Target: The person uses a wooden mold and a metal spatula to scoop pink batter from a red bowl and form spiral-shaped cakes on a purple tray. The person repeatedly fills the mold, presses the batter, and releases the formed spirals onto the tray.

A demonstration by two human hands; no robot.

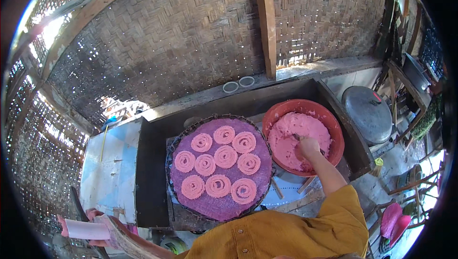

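My left hand (99,216) is at the lower left, its fingers wrapped around a pale pink tube (86,230) with pink dough at its end. A dark bar (78,205) crosses behind the tube. My right hand (308,147) reaches into a red basin (338,137) of soft pink dough (298,124). Its fingers are closed around a tool whose dark end (296,137) pokes out; the rest is hidden by hand and dough. Left of the basin, a round tray covered in purple cloth (224,207) carries several pink dough spirals (225,157).
Tray and basin sit within a dark rectangular wooden frame (151,178). A lidded grey pot (366,115) stands to its right, and a blue-and-white surface (109,156) to its left. Two small rings (230,87) lie on the back ledge, below the woven wall (191,35).
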